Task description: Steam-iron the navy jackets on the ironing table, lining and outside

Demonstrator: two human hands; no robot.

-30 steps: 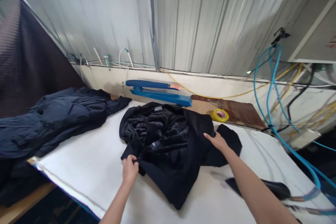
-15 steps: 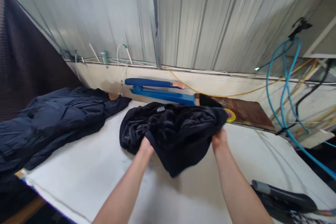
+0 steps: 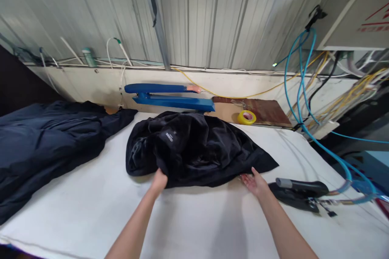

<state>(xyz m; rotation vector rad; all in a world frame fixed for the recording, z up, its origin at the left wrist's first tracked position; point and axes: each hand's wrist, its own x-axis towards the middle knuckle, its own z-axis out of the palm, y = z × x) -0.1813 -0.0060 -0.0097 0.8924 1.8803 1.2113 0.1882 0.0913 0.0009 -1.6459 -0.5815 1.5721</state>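
Observation:
A black garment (image 3: 209, 141) with a shiny lining lies spread on the white-covered table (image 3: 194, 222), a pale label showing near its left part. My left hand (image 3: 159, 182) is closed on its near edge, left of the middle. My right hand (image 3: 254, 182) is at the near edge towards the garment's pointed right corner. Its palm is turned partly up, with fingers stretched out and the thumb apart, touching the hem. A black steam iron (image 3: 299, 194) rests on the table to the right of that hand.
Another dark garment (image 3: 57, 137) covers the table's left side. Behind stand a blue narrow pressing arm (image 3: 173, 99), a yellow tape roll (image 3: 246, 117) and a brown board (image 3: 267, 112). Blue hoses (image 3: 304, 85) hang at the right and run to the iron.
The black garment has come down from a lifted, bunched state and lies spread wider to the right. My right hand has lowered and its fingers have loosened. The view has turned right.

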